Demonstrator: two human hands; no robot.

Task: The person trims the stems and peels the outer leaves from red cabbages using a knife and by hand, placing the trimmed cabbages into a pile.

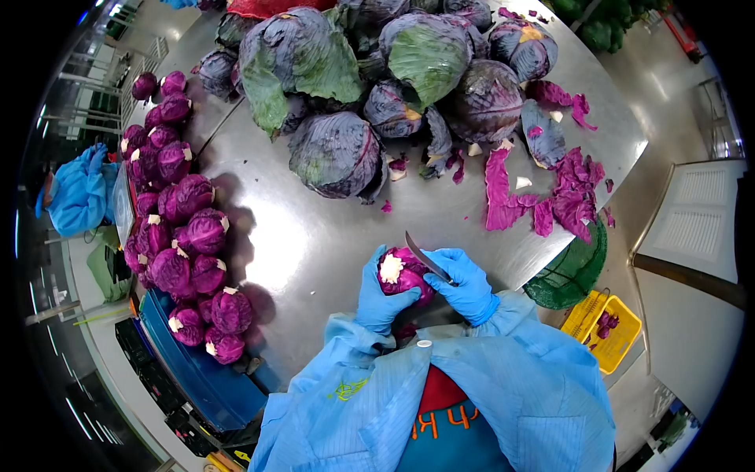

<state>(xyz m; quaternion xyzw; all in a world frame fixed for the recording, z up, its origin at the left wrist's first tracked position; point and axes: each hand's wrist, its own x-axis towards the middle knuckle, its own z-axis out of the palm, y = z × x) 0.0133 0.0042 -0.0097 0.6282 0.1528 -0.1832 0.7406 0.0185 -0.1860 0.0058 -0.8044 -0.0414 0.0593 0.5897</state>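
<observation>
Close to my body, a peeled red cabbage [410, 277] with its pale cut stem end showing is cupped in my left hand [383, 299], which wears a blue glove. My right hand [464, 285], gloved too, is closed around the handle of a knife [425, 256]. The dark curved blade points up and to the left, over the cabbage's upper right side; whether it touches the cabbage I cannot tell. Beyond both hands, untrimmed red cabbages [334, 153] with dark outer leaves are heaped on the steel table [314, 236].
Peeled red cabbages [189, 236] line the table's left side, beside a blue bin [197, 370]. Loose purple leaves [578, 189] lie at right. Past the right edge are a green mesh basket [578, 267] and a yellow crate [621, 346]. Another person's blue sleeve [82, 189] shows far left.
</observation>
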